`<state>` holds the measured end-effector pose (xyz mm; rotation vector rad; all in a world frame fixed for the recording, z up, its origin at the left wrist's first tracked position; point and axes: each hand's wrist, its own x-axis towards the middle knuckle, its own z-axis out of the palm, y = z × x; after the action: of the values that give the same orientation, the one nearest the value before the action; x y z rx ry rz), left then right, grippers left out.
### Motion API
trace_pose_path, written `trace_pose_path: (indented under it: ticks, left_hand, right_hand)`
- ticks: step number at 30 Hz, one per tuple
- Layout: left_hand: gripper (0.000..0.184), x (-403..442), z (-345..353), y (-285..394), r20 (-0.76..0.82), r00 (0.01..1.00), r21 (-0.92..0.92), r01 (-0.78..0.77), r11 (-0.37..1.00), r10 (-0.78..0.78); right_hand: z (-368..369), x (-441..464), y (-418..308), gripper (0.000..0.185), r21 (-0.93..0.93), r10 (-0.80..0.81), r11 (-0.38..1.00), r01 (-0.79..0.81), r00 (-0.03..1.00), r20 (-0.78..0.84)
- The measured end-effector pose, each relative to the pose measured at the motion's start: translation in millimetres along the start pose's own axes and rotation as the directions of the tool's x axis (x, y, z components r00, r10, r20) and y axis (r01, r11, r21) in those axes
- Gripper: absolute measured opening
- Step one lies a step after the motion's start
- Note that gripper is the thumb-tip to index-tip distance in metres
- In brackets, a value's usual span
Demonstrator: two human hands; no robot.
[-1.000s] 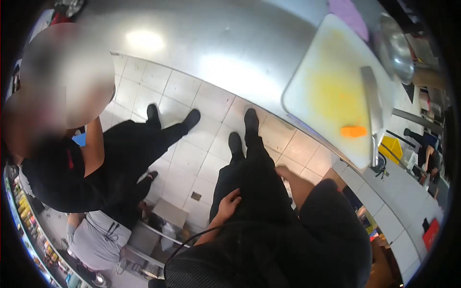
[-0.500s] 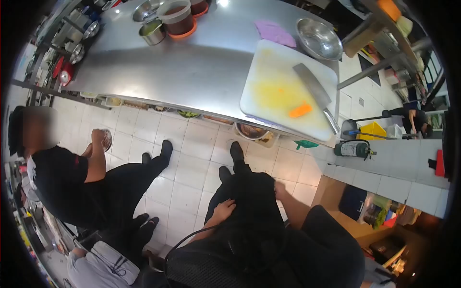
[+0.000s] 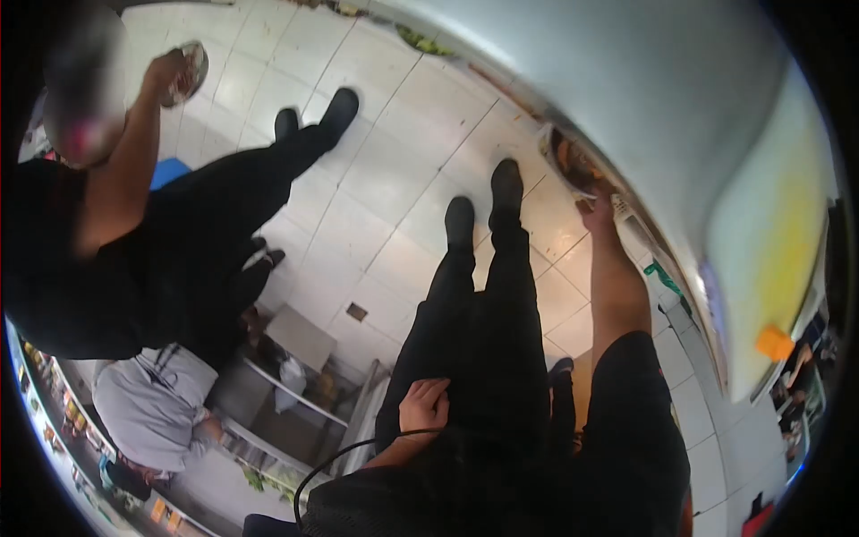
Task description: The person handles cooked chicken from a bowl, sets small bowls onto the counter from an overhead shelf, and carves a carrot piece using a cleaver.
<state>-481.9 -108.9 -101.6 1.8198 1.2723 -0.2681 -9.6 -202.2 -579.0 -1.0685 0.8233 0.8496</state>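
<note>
My right hand [image 3: 598,211] reaches down below the steel table's edge to a metal bowl [image 3: 564,154] of brownish food. Its fingers are bent at the bowl's near rim and appear to grip it, though the fingertips are partly hidden. My left hand [image 3: 424,407] rests against my dark trousers, fingers together and loosely curled, with nothing visible in it. On the table to the right lies a white cutting board [image 3: 729,251] with yellow stains. An orange chunk of food [image 3: 775,343] sits near its corner.
The steel table [image 3: 582,63] spans the upper right, with food containers beneath its edge, one holding greens [image 3: 422,40]. A co-worker [image 3: 134,206] at left holds a bowl [image 3: 186,75]. Another person in grey [image 3: 152,407] is at lower left. White floor tiles [image 3: 385,179] lie between.
My right hand has moved from my side to the bowl under the table. The view has swung, bringing the table's edge nearer. My left hand stays against my trousers.
</note>
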Motion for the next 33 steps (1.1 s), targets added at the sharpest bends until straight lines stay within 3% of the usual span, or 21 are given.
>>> trace_pose_path:
  ticks: [1, 2, 6, 8, 9, 10, 12, 14, 19, 22, 25, 26, 27, 28, 29, 30, 31, 32, 33]
  left_hand:
    - [0.023, -2.5, 2.6, 3.5, 0.004, 1.0, 0.007, 0.004, 1.0, -0.004]
    - [0.023, -3.4, 4.9, 5.0, 0.002, 0.999, -0.001, 0.04, 0.999, -0.04]
    - [0.024, 1.7, 6.6, 11.9, -0.001, 0.999, -0.014, 0.041, 0.999, -0.041]
    - [0.025, 8.7, 6.2, 15.3, -0.015, 0.998, -0.023, 0.056, 0.998, -0.056]
    - [0.025, 10.3, 7.3, 16.7, -0.027, 0.998, -0.032, 0.054, 0.998, -0.055]
    - [0.026, 9.5, 7.8, 16.2, -0.04, 0.997, -0.037, 0.057, 0.998, -0.059]
    - [0.027, 10.8, 4.9, 17.7, -0.052, 0.996, -0.04, 0.064, 0.997, -0.066]
    - [0.027, 14.5, 1.3, 21.0, -0.038, 0.996, -0.063, 0.076, 0.995, -0.078]
    - [0.027, 11.3, 8.9, 16.1, -0.038, 0.995, -0.056, 0.094, 0.994, -0.097]
    - [0.026, 9.6, 9.7, 13.4, -0.041, 0.996, -0.048, 0.083, 0.995, -0.085]
    - [0.026, 10.3, 6.8, 13.5, -0.041, 0.997, -0.05, 0.061, 0.997, -0.063]
    - [0.025, 11.8, 5.4, 14.8, -0.046, 0.997, -0.053, 0.059, 0.997, -0.062]
    - [0.025, 14.9, 3.7, 15.8, -0.056, 0.998, -0.055, 0.034, 0.998, -0.037]
    - [0.024, 18.7, 1.6, 16.6, -0.066, 0.997, -0.06, 0.028, 0.998, -0.032]
    - [0.023, 21.0, -2.4, 17.3, -0.069, 0.997, -0.064, 0.016, 0.998, -0.02]
    - [0.023, 22.9, -6.5, 17.2, -0.07, 0.997, -0.063, -0.028, 0.998, 0.024]
    - [0.023, 26.1, -9.6, 17.2, -0.059, 0.998, -0.056, -0.033, 0.998, 0.03]
    - [0.024, 28.9, -13.5, 18.5, -0.048, 0.998, -0.052, -0.044, 0.998, 0.042]
    - [0.024, 32.7, -17.0, 18.6, -0.049, 0.993, -0.056, -0.112, 0.992, 0.109]
  right_hand:
    - [-7.5, 15.1, -4.7, 0.041, -0.157, 0.05, 0.985, -0.07, 0.991, -0.125]
    - [11.5, -4.9, -4.7, 0.034, -0.241, -0.026, 0.97, -0.033, 0.971, -0.236]
    - [40.8, -26.2, -11.4, 0.024, -0.23, -0.069, 0.973, 0.017, 0.973, -0.222]
    - [45.8, -27.5, -20.6, 0.021, -0.106, 0.062, 0.992, -0.07, 0.995, -0.079]
    - [61.3, -47.3, -15.1, 0.019, -0.112, -0.039, 0.993, 0.032, 0.998, -0.056]
    - [67.9, -56.6, -8.2, 0.019, -0.117, -0.043, 0.992, 0.037, 0.998, -0.044]
    - [76.7, -68.9, 7.6, 0.025, -0.111, -0.028, 0.993, 0.047, 0.986, 0.165]
    - [103.3, -58.4, 13.7, 0.028, -0.052, 0.013, 0.999, -0.002, 0.974, 0.226]
    - [212.6, -36.4, 22.8, 0.032, 0.173, -0.009, 0.979, -0.109, 0.823, 0.568]
    - [300.0, -129.0, 17.2, 0.031, 0.222, 0.055, 0.943, -0.247, 0.775, 0.63]
    - [141.9, 127.4, 74.7, 0.027, 0.224, 0.394, 0.855, -0.469, 0.866, 0.308]
    - [175.5, 21.0, 73.8, 0.025, 0.093, 0.121, 0.968, -0.235, 0.754, 0.645]
    - [180.6, -41.3, 71.2, 0.027, -0.114, 0.157, 0.986, -0.119, 0.89, 0.428]
    - [161.7, -64.4, 74.7, 0.033, -0.225, 0.164, 0.973, -0.059, 0.86, 0.483]
    - [152.1, -101.9, 78.2, 0.042, -0.442, 0.16, 0.896, -0.041, 0.959, 0.235]
    - [105.4, -114.9, 86.0, 0.047, -0.444, 0.231, 0.886, -0.131, 0.956, 0.179]
    - [74.1, -146.7, 84.3, 0.041, -0.545, 0.232, 0.814, -0.203, 0.973, -0.015]
    - [23.3, -170.1, 88.5, 0.038, -0.393, 0.212, 0.881, -0.265, 0.962, -0.174]
    - [-19.1, -206.1, 90.2, 0.029, -0.574, 0.084, 0.789, -0.221, 0.963, -0.255]
